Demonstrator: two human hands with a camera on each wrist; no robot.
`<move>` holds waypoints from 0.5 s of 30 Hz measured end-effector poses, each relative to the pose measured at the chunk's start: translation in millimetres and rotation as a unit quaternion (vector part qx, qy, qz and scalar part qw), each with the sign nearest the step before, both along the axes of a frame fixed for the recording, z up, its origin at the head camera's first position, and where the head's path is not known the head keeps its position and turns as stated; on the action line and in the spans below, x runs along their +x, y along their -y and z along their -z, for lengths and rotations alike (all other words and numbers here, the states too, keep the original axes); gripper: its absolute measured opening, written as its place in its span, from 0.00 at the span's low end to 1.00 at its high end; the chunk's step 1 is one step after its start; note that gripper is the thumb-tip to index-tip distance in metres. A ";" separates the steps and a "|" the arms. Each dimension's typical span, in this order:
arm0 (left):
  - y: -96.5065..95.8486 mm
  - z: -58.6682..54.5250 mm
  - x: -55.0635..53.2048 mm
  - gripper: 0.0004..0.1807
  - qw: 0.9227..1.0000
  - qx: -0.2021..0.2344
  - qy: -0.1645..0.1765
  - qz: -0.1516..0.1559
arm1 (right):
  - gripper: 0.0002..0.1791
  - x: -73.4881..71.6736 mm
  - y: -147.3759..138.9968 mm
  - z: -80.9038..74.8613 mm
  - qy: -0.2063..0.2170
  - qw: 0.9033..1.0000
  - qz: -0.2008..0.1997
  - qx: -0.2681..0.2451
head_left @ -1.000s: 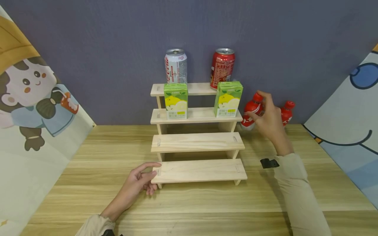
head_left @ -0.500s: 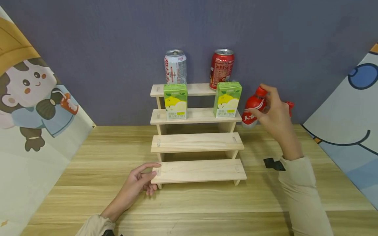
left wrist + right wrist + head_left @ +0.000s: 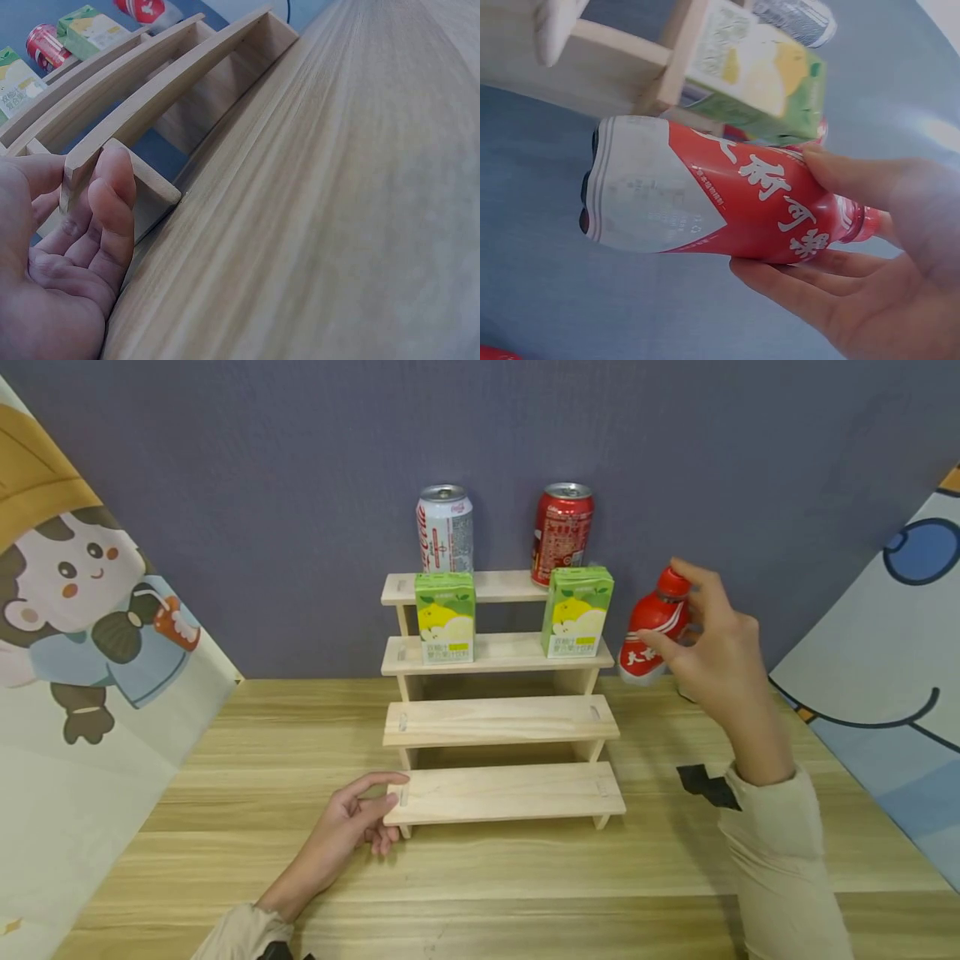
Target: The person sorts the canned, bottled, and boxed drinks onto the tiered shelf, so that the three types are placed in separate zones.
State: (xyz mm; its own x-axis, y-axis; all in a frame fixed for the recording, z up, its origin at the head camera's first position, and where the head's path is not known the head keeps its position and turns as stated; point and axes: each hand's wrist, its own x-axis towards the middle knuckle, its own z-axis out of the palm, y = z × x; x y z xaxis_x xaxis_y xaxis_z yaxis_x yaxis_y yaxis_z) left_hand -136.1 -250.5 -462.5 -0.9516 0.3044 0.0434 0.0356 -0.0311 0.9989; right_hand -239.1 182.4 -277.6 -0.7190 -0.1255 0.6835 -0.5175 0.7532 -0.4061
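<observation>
My right hand [image 3: 723, 668] holds a small red soda bottle [image 3: 654, 614] with a red cap, thumb on one side and fingers on the other. Slightly tilted, the bottle is in the air to the right of a four-step wooden display stand [image 3: 506, 793]. Close up in the right wrist view, white characters show on its red label and its clear base points away from the palm. At the stand's front left corner, my left hand [image 3: 337, 835] pinches the end of the lowest step between thumb and fingers, as the left wrist view also shows.
A white cola can [image 3: 447, 535] and a red cola can [image 3: 562, 535] stand on the top step. Two green juice cartons, the left carton [image 3: 446, 618] and the right carton [image 3: 579, 614], stand one step lower. A second red bottle [image 3: 495, 353] is mostly hidden.
My right hand has lifted the red soda bottle and drawn it slightly right and towards me, covering the second bottle in the head view. My left hand has stayed on the stand.
</observation>
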 end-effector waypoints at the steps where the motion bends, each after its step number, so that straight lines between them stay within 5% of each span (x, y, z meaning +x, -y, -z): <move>1: 0.0 0.2 0.0 0.21 1.000 0.000 0.000 0.001 | 0.48 2.3 0.7 -1.1 -0.002 1.000 -0.001 0.001; 15: 0.4 0.5 0.1 0.21 1.000 -0.002 -0.011 0.002 | 0.49 25.7 13.6 -13.5 -0.040 0.999 -0.013 0.022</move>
